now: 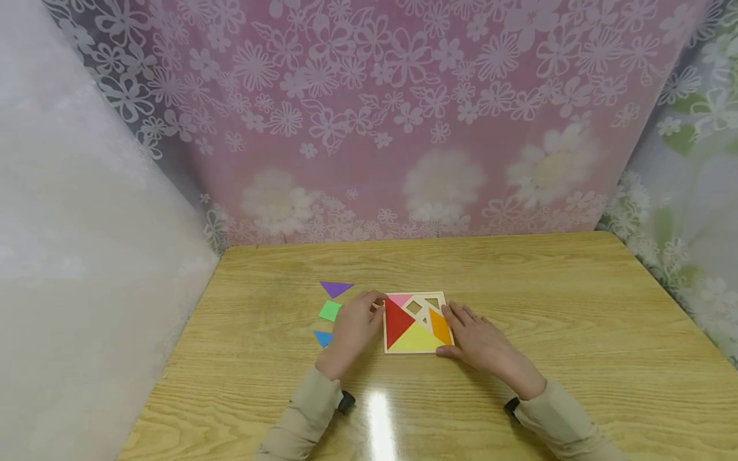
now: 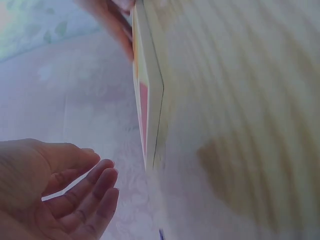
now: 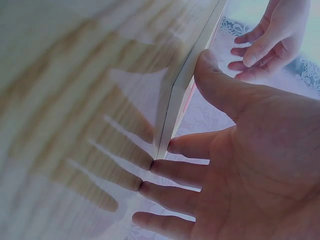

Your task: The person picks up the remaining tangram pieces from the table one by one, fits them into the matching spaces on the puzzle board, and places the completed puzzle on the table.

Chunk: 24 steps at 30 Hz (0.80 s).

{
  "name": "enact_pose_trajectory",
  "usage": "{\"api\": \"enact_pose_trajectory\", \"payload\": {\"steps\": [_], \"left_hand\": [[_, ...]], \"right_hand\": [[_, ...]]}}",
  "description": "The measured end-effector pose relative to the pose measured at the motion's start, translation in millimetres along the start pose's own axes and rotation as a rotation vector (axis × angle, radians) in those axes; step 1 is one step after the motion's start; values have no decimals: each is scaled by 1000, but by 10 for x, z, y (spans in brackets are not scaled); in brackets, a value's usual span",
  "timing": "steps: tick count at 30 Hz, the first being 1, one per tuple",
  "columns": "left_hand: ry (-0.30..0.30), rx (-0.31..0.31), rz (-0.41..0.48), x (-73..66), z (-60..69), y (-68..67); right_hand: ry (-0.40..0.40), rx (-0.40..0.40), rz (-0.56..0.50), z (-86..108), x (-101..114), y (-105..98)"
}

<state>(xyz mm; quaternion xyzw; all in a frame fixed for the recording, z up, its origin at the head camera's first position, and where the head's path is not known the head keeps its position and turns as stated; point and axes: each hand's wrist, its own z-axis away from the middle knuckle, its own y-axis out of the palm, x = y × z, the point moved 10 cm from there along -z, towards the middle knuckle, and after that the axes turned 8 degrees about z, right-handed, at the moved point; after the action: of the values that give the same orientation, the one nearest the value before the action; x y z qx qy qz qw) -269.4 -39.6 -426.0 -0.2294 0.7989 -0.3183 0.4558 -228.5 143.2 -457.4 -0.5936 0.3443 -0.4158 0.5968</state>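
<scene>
A square wooden puzzle board (image 1: 403, 352) lies on the table, with red (image 1: 396, 323), yellow (image 1: 416, 339), orange (image 1: 440, 326) and pink (image 1: 399, 299) pieces inset. A square recess and two triangular ones show bare. At the board's upper left is the left hand (image 1: 353, 326); in the left wrist view that hand (image 2: 65, 190) has slightly bent fingers and nothing visible between them. The right hand (image 1: 484, 342) rests against the board's right side, thumb at the near corner. In the right wrist view its fingers (image 3: 180, 172) are extended and spread along the board's edge (image 3: 174, 105).
Purple triangle (image 1: 336, 289), green piece (image 1: 330, 310) and blue piece (image 1: 323, 337) lie left of the board, the latter two partly behind the left hand. Floral curtains (image 1: 403, 128) hang beyond the wooden table (image 1: 548, 288) and along both sides.
</scene>
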Motion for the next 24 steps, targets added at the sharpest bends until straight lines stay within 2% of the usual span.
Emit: {"api": "enact_pose_trajectory", "payload": {"steps": [5, 12, 18, 21, 24], "left_hand": [[-41, -73, -13, 218, 20, -279], [-176, -112, -173, 541, 92, -502], [-315, -63, -197, 774, 173, -548], [-348, -35, -216, 844, 196, -552], [-355, -4, -248, 872, 198, -544]], "right_hand": [[4, 7, -6, -11, -9, 14], [8, 7, -10, -16, -11, 5], [9, 16, -17, -18, -19, 21], [10, 21, -19, -23, -18, 25], [11, 23, -15, -25, -15, 18]]}}
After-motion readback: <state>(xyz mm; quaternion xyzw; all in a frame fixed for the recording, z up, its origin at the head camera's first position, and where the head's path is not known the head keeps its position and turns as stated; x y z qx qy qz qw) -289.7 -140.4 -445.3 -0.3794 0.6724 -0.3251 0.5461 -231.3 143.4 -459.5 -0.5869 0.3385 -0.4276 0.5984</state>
